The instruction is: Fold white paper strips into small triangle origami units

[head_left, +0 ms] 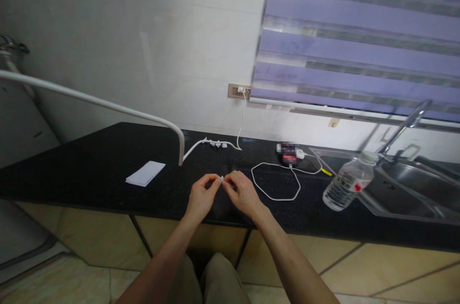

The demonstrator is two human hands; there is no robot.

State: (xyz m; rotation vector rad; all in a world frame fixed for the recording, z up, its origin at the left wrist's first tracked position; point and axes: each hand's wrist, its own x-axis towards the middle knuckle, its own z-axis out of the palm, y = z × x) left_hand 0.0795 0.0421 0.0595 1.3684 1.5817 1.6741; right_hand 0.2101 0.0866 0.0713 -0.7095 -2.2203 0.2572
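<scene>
My left hand [201,195] and my right hand [243,191] meet above the front part of a black countertop [89,169]. Both hands pinch a tiny white piece [222,178] between their fingertips; it is too small to name. A looped white cable [276,184] lies on the counter just right of my right hand. A folded white paper [145,173] lies to the left of my left hand.
A clear water bottle [347,182] lies at the edge of a steel sink [413,189] with a tap at the right. A wall socket [239,90] holds a plug and white cord. A bent white pipe [108,102] reaches the counter. Several small white clips [217,143] lie behind.
</scene>
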